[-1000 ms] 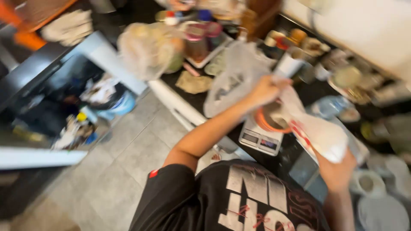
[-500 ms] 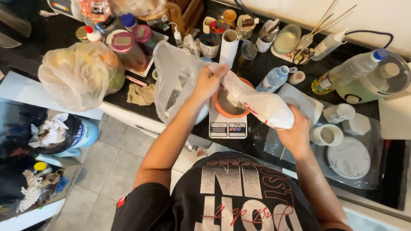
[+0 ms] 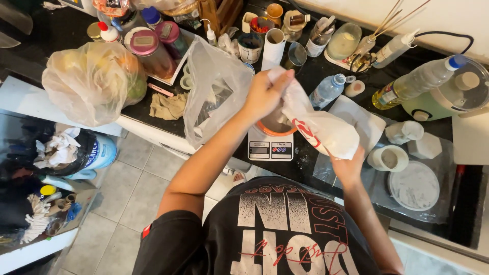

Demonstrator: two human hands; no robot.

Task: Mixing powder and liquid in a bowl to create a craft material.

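Item: white plastic bag (image 3: 321, 130) with red marking, held tilted over an orange-rimmed bowl (image 3: 275, 125) that sits on a white kitchen scale (image 3: 270, 147), centre of the frame, on a dark, crowded surface (image 3: 61, 35).

Hands: left hand (image 3: 265, 94) pinches the bag's gathered upper end, just above the bowl; right hand (image 3: 348, 168) is closed under the bag's lower, fuller end, right of centre. Both are grasping the bag.

Risks, as judged:
- The bag's mouth is hidden behind the left hand; if it sits off the bowl's rim, contents would likely land on the scale or the surface.
- Lifting the full end too sharply could send the contents out in one rush and overshoot the bowl.
- A forearm leaning on the scale could nudge the bowl; a small clear water bottle (image 3: 328, 90) stands just beside it, upper right, and looks easy to tip.
- A loose clear plastic bag (image 3: 216, 89) stands touching the scale's left side and could be caught by the left arm.

Appearance of bag: soft, creased, opaque white, bulging toward the lower right, thin and crumpled at the top. Contents not visible.
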